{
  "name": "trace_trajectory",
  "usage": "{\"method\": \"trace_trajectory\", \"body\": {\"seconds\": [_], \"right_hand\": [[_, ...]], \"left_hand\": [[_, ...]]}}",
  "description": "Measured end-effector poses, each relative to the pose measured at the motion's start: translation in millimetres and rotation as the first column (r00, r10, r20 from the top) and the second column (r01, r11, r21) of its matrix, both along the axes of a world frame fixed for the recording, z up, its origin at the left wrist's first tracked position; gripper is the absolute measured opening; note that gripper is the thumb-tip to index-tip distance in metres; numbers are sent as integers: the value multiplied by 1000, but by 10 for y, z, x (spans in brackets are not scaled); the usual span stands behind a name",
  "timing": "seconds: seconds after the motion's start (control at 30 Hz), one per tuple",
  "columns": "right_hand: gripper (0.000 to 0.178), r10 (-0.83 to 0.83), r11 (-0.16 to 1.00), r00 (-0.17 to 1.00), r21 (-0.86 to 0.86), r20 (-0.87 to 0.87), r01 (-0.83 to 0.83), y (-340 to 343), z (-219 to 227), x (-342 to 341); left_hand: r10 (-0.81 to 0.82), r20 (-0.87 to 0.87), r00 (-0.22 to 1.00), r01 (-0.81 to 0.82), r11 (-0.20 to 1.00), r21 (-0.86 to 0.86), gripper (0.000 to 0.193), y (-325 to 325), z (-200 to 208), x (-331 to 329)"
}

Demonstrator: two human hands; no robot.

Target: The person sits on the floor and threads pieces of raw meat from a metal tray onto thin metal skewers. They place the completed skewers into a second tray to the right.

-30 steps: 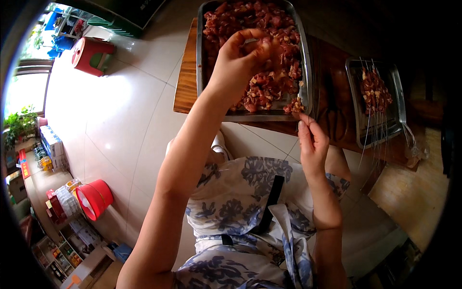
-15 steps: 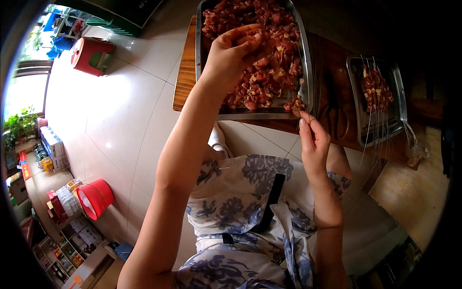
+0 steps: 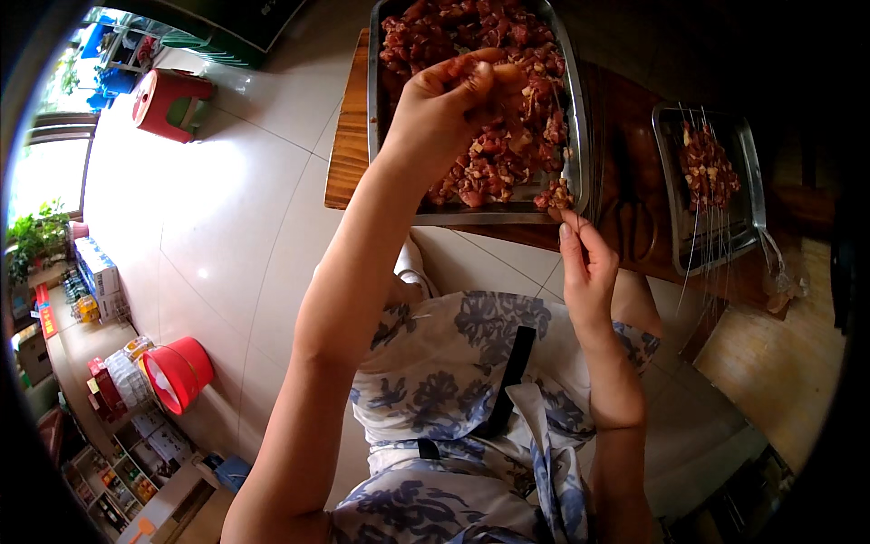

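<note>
A metal tray of small raw meat pieces lies at the top middle. Over the meat, my left hand is closed, thumb against curled fingers; what it pinches is hidden. At the tray's near right corner, my right hand pinches a thin skewer, hard to make out. A small clump of meat sits just beyond those fingertips. In a smaller metal tray on the right are several thin metal skewers loaded with meat.
Both trays rest on a brown wooden table. Dark scissors lie between them. A clear plastic bag is by the smaller tray. A red stool and a red bucket stand on the tiled floor at left.
The fingers of my left hand have shifted slightly right over the meat and changed their pinch. My right hand has moved slightly left, staying at the tray's corner.
</note>
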State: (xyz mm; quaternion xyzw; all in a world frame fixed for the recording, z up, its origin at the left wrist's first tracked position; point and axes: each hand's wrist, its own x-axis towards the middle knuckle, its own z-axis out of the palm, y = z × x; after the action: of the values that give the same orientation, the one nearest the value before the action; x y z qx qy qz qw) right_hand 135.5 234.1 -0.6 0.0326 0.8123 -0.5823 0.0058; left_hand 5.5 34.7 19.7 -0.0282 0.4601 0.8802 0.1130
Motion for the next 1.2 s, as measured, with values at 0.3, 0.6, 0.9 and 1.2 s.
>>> {"method": "trace_trajectory", "body": {"seconds": [0.3,0.6,0.9,1.2], "right_hand": [[24,29,999,1000,17,5,-30,14,31,-9],[24,17,1000,1000,10,4,-17,14,7,-7],[22,90,924,957,-382,277,24,21,-72,12],[24,40,972,934,228,-356,46,-60,-92,-35]], "left_hand": [[-4,-49,999,-6,979,-204,29,-39,-67,-22],[57,-63,996,-63,993,-101,21,145,-56,47],[147,-89,985,-158,979,-127,20,238,-98,71],[149,-63,987,-152,987,-59,22,221,-44,87]]}}
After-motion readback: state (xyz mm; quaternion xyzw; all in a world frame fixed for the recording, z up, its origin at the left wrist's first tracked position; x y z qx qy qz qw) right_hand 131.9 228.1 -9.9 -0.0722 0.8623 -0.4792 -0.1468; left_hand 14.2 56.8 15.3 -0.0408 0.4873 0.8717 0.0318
